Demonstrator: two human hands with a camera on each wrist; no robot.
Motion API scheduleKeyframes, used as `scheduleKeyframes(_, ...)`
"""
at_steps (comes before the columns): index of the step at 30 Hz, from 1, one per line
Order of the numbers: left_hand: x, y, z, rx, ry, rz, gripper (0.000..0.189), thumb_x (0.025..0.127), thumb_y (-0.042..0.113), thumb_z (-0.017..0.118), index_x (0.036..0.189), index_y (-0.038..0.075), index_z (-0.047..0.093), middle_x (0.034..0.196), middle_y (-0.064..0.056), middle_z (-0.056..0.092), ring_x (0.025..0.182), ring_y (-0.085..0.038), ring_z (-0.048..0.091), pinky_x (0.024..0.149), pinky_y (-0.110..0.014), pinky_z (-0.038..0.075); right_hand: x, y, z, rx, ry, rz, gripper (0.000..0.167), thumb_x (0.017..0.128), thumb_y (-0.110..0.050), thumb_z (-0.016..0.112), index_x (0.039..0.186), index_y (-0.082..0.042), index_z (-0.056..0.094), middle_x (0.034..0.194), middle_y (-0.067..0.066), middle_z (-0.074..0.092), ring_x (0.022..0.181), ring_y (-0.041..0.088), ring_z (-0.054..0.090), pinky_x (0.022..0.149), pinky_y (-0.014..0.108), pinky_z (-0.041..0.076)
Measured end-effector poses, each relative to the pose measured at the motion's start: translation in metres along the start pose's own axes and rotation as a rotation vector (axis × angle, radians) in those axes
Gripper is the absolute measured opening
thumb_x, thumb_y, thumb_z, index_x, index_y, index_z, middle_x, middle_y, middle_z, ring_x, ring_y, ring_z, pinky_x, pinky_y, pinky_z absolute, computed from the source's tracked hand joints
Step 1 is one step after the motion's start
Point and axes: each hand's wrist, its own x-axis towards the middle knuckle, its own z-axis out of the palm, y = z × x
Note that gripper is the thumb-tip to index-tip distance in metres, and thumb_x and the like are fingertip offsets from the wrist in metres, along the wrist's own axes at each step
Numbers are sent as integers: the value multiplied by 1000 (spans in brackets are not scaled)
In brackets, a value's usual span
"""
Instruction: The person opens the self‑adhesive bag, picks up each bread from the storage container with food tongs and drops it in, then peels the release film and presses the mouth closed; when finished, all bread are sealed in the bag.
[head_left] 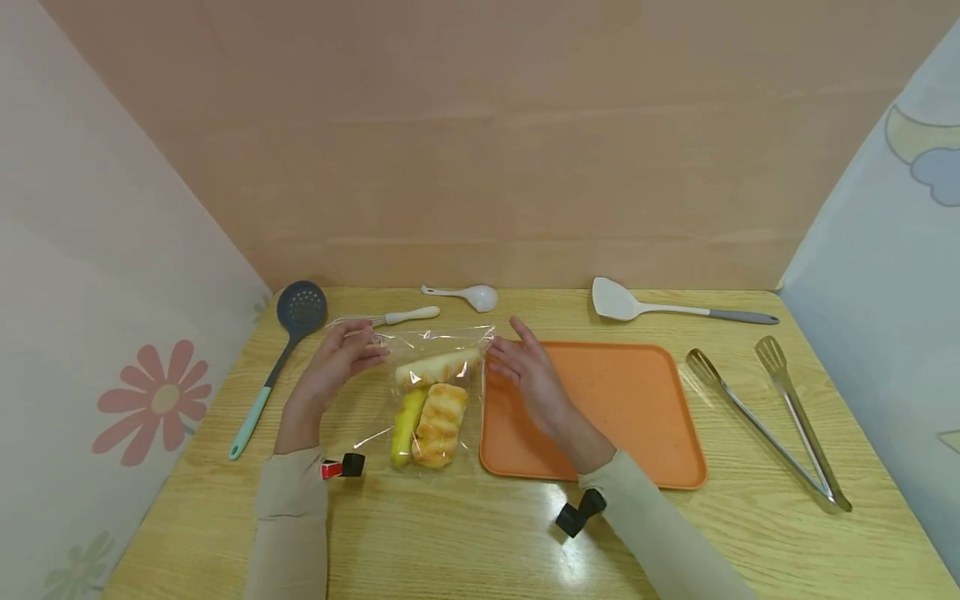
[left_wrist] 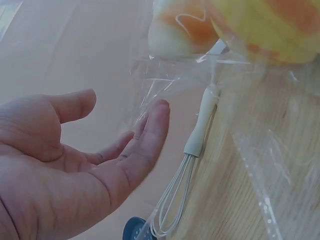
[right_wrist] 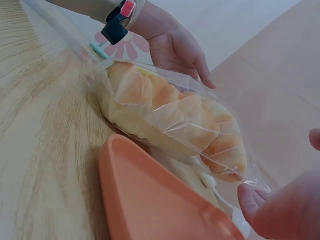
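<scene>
A clear plastic bag (head_left: 431,336) lies left of the middle of the table. Inside it show a pale long roll (head_left: 437,367), a yellow piece shaped like a corn cob or banana (head_left: 406,427) and a browned, twisted bread (head_left: 440,425). My left hand (head_left: 333,367) is at the bag's upper left corner, fingertips right at the film, thumb held apart. On the opposite corner, the fingers of my right hand (head_left: 536,383) meet the film, thumb raised. Neither palm wraps round anything. Part of the right hand (right_wrist: 290,210) shows at its own camera's edge.
Right beside the bag is an orange tray (head_left: 630,417), partly under my right forearm. Behind lie a whisk (head_left: 411,316), a white ladle (head_left: 480,297) and a white spatula (head_left: 618,300). A skimmer (head_left: 302,310) flanks the left; metal tongs (head_left: 772,437) lie right.
</scene>
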Motion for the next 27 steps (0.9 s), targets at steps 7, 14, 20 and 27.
scheduleKeyframes(7,2,-2,-1,5,28,-21,60,122,28,46,164,-10,26,153,-32,54,117,-9,74,106,-28,61,1,2,-5,24,-19,40,68,118,-14,40,178,-6,9,165,31,42,159,44,41,126,41,46)
scheduleKeyframes(14,2,-1,0,-1,34,-30,60,122,32,44,164,-8,27,161,-35,51,124,-11,72,112,-31,58,1,3,-8,6,-64,54,69,120,-19,36,178,-4,1,176,35,24,165,46,30,135,57,27)
scheduleKeyframes(20,2,1,-1,14,18,-10,58,122,27,44,165,-10,29,159,-35,52,129,-20,71,111,-30,58,2,3,-9,-11,-71,65,69,122,-24,35,178,-4,0,177,35,21,165,47,27,136,57,26)
scheduleKeyframes(27,1,2,2,6,11,39,56,115,6,58,164,-10,38,146,-23,63,115,-10,74,104,-29,62,2,4,-11,-12,-91,77,68,122,-26,32,178,-4,-1,179,35,16,166,47,26,136,57,25)
